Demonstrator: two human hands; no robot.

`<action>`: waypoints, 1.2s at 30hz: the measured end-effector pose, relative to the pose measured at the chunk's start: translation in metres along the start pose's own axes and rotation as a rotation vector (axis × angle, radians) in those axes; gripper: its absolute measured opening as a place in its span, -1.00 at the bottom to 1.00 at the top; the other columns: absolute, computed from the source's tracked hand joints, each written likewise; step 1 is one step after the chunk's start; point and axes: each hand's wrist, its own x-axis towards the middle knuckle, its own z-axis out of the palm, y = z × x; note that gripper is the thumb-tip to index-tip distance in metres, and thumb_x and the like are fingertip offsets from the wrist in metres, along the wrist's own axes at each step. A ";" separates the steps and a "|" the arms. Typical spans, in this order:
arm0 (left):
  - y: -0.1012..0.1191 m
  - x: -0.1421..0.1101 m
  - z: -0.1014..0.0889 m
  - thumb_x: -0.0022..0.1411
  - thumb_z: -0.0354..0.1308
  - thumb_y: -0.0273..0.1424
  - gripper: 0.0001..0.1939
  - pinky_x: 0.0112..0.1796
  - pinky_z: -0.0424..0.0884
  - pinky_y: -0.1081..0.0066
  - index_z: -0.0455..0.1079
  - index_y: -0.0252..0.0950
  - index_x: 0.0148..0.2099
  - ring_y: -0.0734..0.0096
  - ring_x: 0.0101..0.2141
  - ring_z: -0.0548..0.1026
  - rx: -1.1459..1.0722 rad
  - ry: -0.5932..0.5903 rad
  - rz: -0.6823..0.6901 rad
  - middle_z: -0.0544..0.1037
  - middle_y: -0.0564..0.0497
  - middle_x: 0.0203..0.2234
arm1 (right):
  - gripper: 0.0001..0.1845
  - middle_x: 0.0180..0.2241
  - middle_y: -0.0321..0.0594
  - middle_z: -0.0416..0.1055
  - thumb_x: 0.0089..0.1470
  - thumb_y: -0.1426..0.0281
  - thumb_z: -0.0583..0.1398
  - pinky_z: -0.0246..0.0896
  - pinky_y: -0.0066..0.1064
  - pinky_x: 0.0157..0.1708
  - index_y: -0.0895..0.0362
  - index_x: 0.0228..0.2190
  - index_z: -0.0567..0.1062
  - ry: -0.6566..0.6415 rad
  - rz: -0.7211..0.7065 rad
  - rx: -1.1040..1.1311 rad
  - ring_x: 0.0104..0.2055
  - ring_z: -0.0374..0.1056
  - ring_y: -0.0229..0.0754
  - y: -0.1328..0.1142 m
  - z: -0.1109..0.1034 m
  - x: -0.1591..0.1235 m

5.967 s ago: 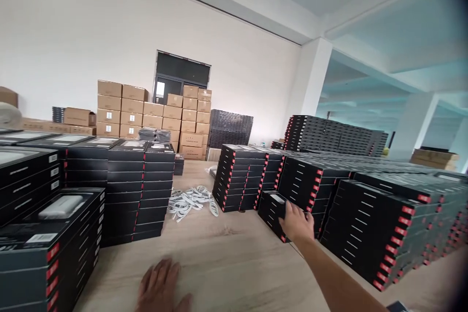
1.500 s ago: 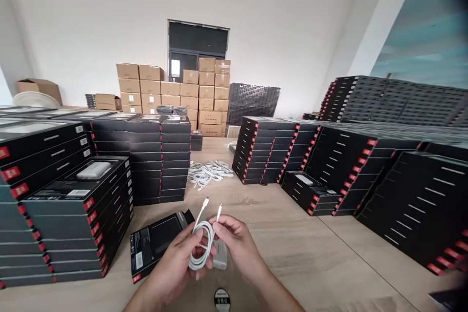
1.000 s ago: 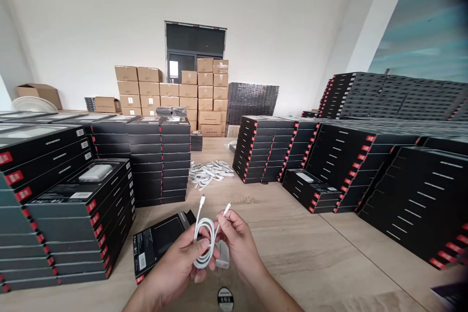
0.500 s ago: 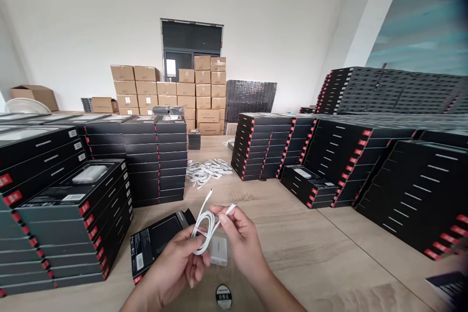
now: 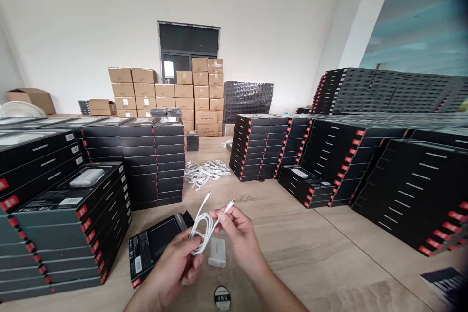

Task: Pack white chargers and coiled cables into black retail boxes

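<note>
Lower centre of the frame: both hands hold a coiled white cable (image 5: pixel 202 230) just above the tabletop (image 5: pixel 292 253). The left hand (image 5: pixel 174 265) pinches the loop of the coil between thumb and fingertips; the right hand (image 5: pixel 237 236) has a narrow grip on one free end near its connector, the other connector sticking up beside it.

Handling — the cable looks light, soft and springy; a loosely held coil would likely unwind, so the crossing of the loops seems the sound place to hold, not the plug tips.

Directly beneath the hands lies a white charger block (image 5: pixel 216 258), with an open black box (image 5: pixel 155 246) touching the tabletop to its left and a small round sticker (image 5: pixel 222 298) at the bottom edge.

Room — the bare wood runs from centre toward the lower right. Stacks of black boxes (image 5: pixel 73 214) wall the left side; further stacks (image 5: pixel 383 170) line the right. A heap of loose white cables (image 5: pixel 204 173) sits mid-frame, well apart from the hands.
</note>
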 end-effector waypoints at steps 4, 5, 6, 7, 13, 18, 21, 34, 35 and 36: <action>-0.003 0.003 -0.001 0.05 0.07 -0.22 -0.80 -0.72 -0.15 0.58 0.27 -0.23 -0.32 0.64 -0.79 0.10 0.195 0.114 0.097 0.28 0.22 -0.78 | -0.73 -0.32 -0.17 0.54 -0.03 0.17 0.32 0.29 -0.40 -0.36 0.13 -0.41 0.55 -0.011 0.046 -0.020 -0.31 0.39 -0.15 0.003 -0.003 0.001; -0.003 0.003 0.000 0.05 0.04 -0.25 -0.82 -0.73 -0.14 0.58 0.27 -0.24 -0.33 0.64 -0.80 0.10 0.232 0.117 0.104 0.29 0.21 -0.79 | -0.73 -0.30 -0.17 0.54 -0.03 0.17 0.33 0.28 -0.40 -0.36 0.13 -0.42 0.56 -0.024 0.055 -0.023 -0.31 0.39 -0.15 0.002 -0.003 0.001; -0.003 0.002 0.000 0.04 0.03 -0.27 -0.84 -0.73 -0.13 0.58 0.27 -0.24 -0.33 0.63 -0.80 0.10 0.255 0.115 0.105 0.29 0.21 -0.79 | -0.74 -0.29 -0.17 0.54 -0.04 0.18 0.33 0.28 -0.40 -0.36 0.13 -0.42 0.56 -0.041 0.063 -0.020 -0.31 0.40 -0.16 0.001 -0.003 0.001; -0.003 0.002 0.000 0.04 0.01 -0.29 -0.84 -0.73 -0.12 0.58 0.28 -0.24 -0.33 0.63 -0.80 0.11 0.263 0.111 0.101 0.29 0.21 -0.79 | -0.75 -0.26 -0.16 0.54 -0.04 0.18 0.33 0.28 -0.40 -0.35 0.12 -0.42 0.56 -0.059 0.071 -0.014 -0.30 0.40 -0.16 -0.001 -0.003 0.000; -0.001 0.003 -0.001 0.08 0.05 -0.26 -0.79 -0.73 0.00 0.59 0.22 -0.21 -0.22 0.57 -0.76 0.25 0.150 0.088 0.111 0.38 0.18 -0.68 | -0.79 -0.22 -0.18 0.53 -0.06 0.22 0.35 0.29 -0.44 -0.40 0.12 -0.46 0.57 -0.056 0.076 0.048 -0.29 0.39 -0.19 -0.003 -0.005 0.001; -0.004 0.003 -0.002 0.10 0.19 -0.13 -0.59 -0.49 0.36 0.45 0.13 -0.15 -0.10 0.36 -0.43 0.53 0.212 0.108 0.389 0.53 0.01 -0.28 | -0.77 -0.52 -0.28 0.46 -0.06 0.23 0.36 0.21 -0.52 -0.52 0.14 -0.53 0.55 0.093 0.062 0.106 -0.47 0.30 -0.30 0.004 -0.010 0.005; -0.007 0.001 0.000 0.15 0.16 -0.12 -0.69 -0.48 0.31 0.47 0.30 -0.22 -0.18 0.37 -0.44 0.49 0.485 0.074 0.424 0.55 0.03 -0.41 | -0.74 -0.54 -0.26 0.46 -0.09 0.23 0.38 0.25 -0.49 -0.48 0.17 -0.56 0.54 0.104 0.098 0.145 -0.48 0.32 -0.29 0.002 -0.009 0.003; 0.001 -0.009 0.007 0.23 0.15 -0.22 -0.74 -0.55 0.26 0.56 0.29 -0.31 -0.36 0.36 -0.33 0.55 -0.243 -0.132 0.040 0.58 -0.18 -0.21 | -0.65 -0.44 -0.22 0.49 -0.05 0.12 0.32 0.27 -0.48 -0.45 0.19 -0.39 0.57 -0.031 0.240 0.130 -0.43 0.36 -0.27 -0.007 -0.012 0.004; -0.001 -0.009 0.008 0.25 0.13 -0.23 -0.75 -0.56 0.25 0.57 0.30 -0.31 -0.35 0.39 -0.35 0.55 -0.253 -0.145 0.030 0.58 -0.18 -0.22 | -0.65 -0.46 -0.24 0.48 -0.06 0.13 0.33 0.26 -0.49 -0.47 0.19 -0.42 0.56 -0.014 0.227 0.141 -0.46 0.35 -0.29 -0.007 -0.011 0.004; -0.001 -0.008 0.008 0.26 0.11 -0.24 -0.76 -0.56 0.25 0.57 0.31 -0.32 -0.33 0.42 -0.38 0.54 -0.264 -0.153 0.026 0.58 -0.18 -0.23 | -0.66 -0.48 -0.26 0.48 -0.07 0.13 0.34 0.26 -0.50 -0.50 0.18 -0.43 0.55 0.019 0.211 0.146 -0.48 0.34 -0.30 -0.006 -0.010 0.003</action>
